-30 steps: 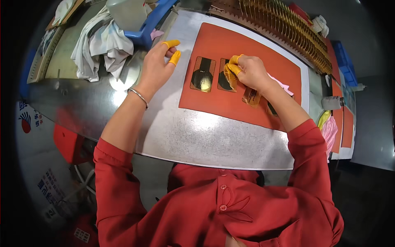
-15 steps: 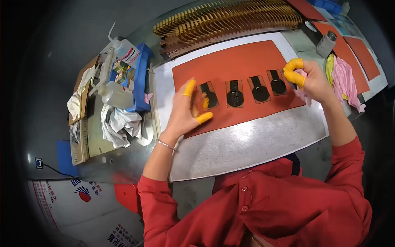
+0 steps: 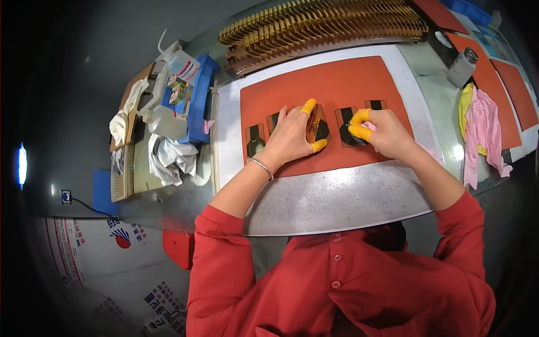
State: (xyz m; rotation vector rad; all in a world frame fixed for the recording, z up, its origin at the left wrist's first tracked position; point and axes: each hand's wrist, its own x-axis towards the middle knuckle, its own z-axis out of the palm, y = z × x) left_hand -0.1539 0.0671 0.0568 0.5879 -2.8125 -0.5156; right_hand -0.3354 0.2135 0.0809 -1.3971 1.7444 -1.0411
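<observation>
Several small rectangular plates, each with a black keyhole-like shape, lie in a row on an orange-red mat [image 3: 314, 78]. My left hand [image 3: 293, 135] rests over the middle of the row, fingers apart, its yellow-capped fingertip and thumb spread beside one dark plate [image 3: 320, 126]. A plate [image 3: 254, 136] at the left end is partly beneath that wrist. My right hand [image 3: 384, 135] pinches a small pink cloth [image 3: 368, 126] between yellow-capped fingers, down on another plate [image 3: 345, 121]. The plate [image 3: 376, 104] at the right end is mostly hidden behind this hand.
A slotted rack [image 3: 320, 28] runs along the back. On the left stand a blue tray [image 3: 203, 101] with bottles and white rags [image 3: 168, 160]. To the right are a grey bottle [image 3: 462, 68] and a hanging pink rag [image 3: 484, 123]. A metal strip [image 3: 337, 196] edges the table.
My right hand has moved left and down from the mat's right side onto a plate. My left hand has shifted right and settled over the plates. The whole view has shifted slightly.
</observation>
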